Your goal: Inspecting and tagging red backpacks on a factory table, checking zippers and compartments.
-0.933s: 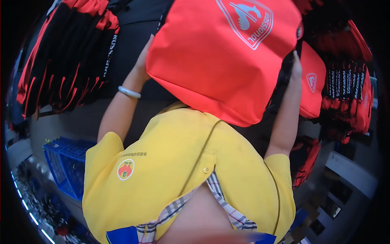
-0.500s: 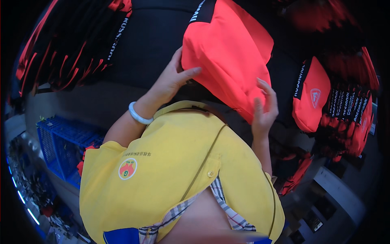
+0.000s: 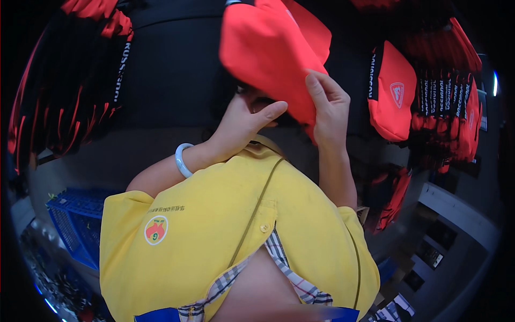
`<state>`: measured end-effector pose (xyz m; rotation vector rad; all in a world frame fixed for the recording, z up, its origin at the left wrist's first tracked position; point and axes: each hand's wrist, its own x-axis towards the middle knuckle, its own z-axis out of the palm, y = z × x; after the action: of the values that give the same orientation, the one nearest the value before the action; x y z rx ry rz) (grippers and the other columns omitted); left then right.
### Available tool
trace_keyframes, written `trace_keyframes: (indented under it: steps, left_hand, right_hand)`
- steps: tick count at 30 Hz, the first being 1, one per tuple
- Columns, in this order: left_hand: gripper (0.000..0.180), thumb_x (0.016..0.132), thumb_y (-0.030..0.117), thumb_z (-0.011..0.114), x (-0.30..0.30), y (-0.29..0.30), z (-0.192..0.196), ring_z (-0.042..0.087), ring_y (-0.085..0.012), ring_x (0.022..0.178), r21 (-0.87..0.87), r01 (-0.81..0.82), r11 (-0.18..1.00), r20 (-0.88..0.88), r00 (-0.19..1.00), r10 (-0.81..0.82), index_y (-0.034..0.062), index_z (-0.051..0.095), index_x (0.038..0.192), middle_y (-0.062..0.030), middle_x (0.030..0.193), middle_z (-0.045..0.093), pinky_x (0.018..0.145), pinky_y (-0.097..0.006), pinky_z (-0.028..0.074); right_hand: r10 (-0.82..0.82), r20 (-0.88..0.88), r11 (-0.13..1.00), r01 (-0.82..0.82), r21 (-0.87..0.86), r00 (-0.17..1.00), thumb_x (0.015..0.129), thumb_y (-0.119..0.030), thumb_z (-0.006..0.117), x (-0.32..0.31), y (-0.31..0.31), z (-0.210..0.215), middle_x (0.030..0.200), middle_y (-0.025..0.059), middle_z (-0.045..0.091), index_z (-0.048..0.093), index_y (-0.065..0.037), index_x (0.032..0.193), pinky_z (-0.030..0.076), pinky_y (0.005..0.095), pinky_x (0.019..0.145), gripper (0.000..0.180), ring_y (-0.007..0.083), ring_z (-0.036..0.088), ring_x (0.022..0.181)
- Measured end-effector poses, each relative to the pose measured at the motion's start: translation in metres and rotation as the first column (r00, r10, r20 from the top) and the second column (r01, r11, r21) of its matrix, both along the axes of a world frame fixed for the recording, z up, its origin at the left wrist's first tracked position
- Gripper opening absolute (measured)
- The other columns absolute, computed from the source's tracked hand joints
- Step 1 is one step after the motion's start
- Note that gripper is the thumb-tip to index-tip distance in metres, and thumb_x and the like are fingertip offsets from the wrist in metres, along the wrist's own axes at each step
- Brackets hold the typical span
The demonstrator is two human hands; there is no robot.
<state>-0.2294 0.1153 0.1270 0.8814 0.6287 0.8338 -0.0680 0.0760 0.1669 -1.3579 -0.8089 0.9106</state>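
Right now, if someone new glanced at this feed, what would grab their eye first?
The bright orange-red bag held up at top centre, with the left hand under its lower edge and the right hand pinching its right side. Next, the yellow shirt filling the lower middle, and a pale bangle on the left wrist. More red and black bags hang in rows to the right.

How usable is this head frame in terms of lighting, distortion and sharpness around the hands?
Head view: strong fisheye bending, with a black vignette round the rim; dim background, so the dark bag stack loses detail; the red bag, left hand and right hand are evenly lit and fairly sharp; the yellow shirt fills the lower half; slight blur at the bottom edge.
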Motion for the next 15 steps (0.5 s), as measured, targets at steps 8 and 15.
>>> trace_keyframes:
  steps: [8, 15]
  left_hand:
    - [0.043, 0.088, 0.027, 0.073, -0.009, 0.028, 0.002, 0.065, -0.0126, 0.088, -0.081, -0.028, 0.996, -0.146, 0.989, 0.016, -0.0036, 0.058, 0.114, -0.0078, 0.101, 0.066, 0.073, -0.025, 0.054]
    - [0.046, 0.086, 0.023, 0.076, -0.009, 0.031, -0.009, 0.063, -0.0116, 0.089, 0.132, -0.021, 0.991, -0.1, 0.994, 0.035, -0.0016, 0.051, 0.116, -0.0085, 0.103, 0.064, 0.076, -0.025, 0.052]
  right_hand:
    - [0.417, 0.453, 0.909, -0.37, -0.193, 0.788, 0.088, 0.001, 0.061, 0.019, -0.019, -0.003, 0.12, 0.0094, 0.061, 0.056, 0.002, 0.127, 0.045, 0.0297, 0.098, 0.04, 0.0167, 0.056, 0.115]
    - [0.408, 0.421, 0.912, -0.338, -0.233, 0.81, 0.084, -0.005, 0.066, 0.01, -0.004, -0.02, 0.1, 0.013, 0.066, 0.061, 0.002, 0.115, 0.048, 0.0318, 0.088, 0.033, 0.0224, 0.064, 0.096]
